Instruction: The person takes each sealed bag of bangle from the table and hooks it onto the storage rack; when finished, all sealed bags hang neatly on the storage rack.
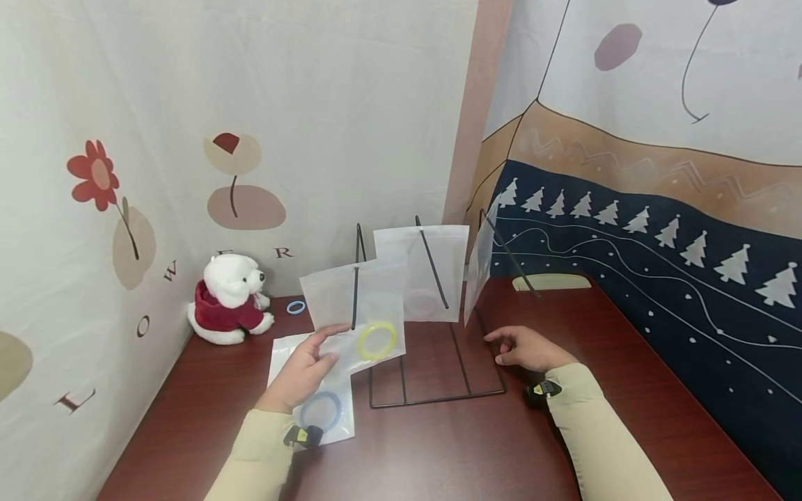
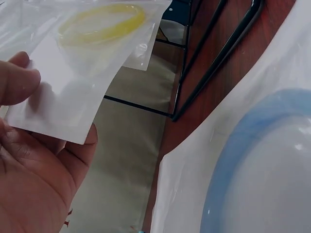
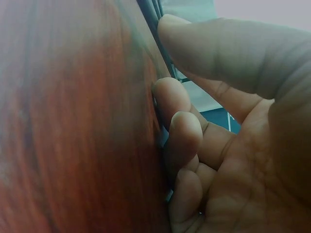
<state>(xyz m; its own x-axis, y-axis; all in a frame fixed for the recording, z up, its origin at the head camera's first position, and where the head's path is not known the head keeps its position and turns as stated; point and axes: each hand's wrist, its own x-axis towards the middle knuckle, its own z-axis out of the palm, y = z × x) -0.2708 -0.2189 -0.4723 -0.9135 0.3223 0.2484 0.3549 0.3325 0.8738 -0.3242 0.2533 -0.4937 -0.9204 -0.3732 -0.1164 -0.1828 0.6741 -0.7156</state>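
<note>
My left hand (image 1: 301,372) pinches the lower left corner of a frosted plastic bag (image 2: 63,104), thumb on the front and fingers behind. A yellow ring (image 1: 376,341) shows inside this bag, which hangs at the left prong of a black wire rack (image 1: 438,399). My right hand (image 1: 526,348) is at the rack's right side rail, fingers curled and thumb tip at the dark wire (image 3: 156,34). A second bag (image 1: 432,271), with a faint pink ring, hangs on the middle prong. On the right prong, another clear bag (image 1: 481,264) is seen nearly edge-on.
Beneath my left forearm lies a flat bag (image 1: 341,417) with a blue ring (image 1: 321,412). At the back left sit a white plush bear (image 1: 228,299) in red and a small blue ring (image 1: 296,307). A pale green comb (image 1: 551,282) lies behind the rack.
</note>
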